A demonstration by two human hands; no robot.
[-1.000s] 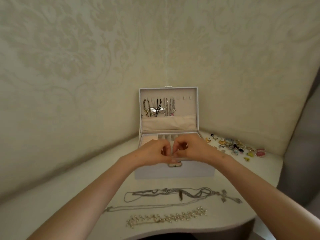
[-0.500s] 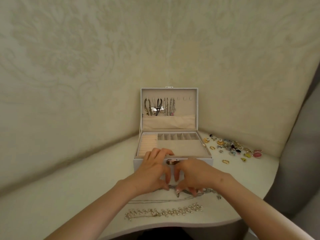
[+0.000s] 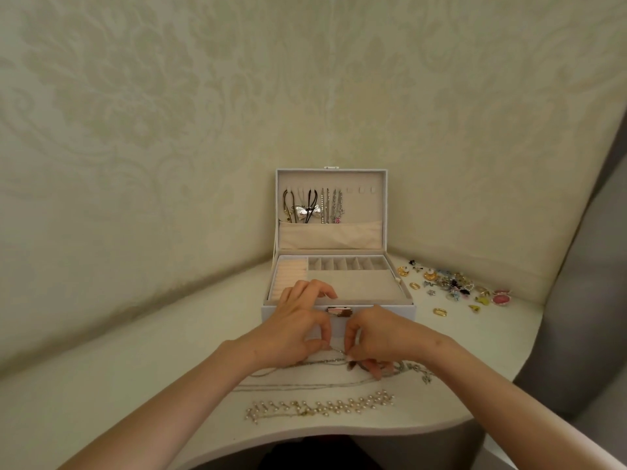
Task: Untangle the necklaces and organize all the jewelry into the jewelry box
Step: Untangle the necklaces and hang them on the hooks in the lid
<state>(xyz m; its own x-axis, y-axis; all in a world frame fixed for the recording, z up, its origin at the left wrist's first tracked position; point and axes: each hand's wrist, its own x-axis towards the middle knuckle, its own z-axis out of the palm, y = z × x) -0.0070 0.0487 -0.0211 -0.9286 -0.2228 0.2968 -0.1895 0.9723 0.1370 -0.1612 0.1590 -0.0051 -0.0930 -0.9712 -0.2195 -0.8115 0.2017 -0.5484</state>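
We pinch the tangled silver chain necklaces [image 3: 288, 386], lower centre, with left hand [image 3: 298, 329] and right hand [image 3: 380, 337], before one open white jewelry box [image 3: 402, 313]; one pearl bead necklace [image 3: 319, 407] lies below on the cream surface [image 3: 135, 385], beside patterned wallpaper [image 3: 203, 130].

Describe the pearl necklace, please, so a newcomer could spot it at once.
Start at the open white jewelry box on the table. In front lie thin silver chains; nearer the table's front edge lies the pearl necklace. It alone has pale round beads.

Dim, even, warm-greenish indoor light, faint soft shadows, slightly soft focus, wide-angle bending at edges
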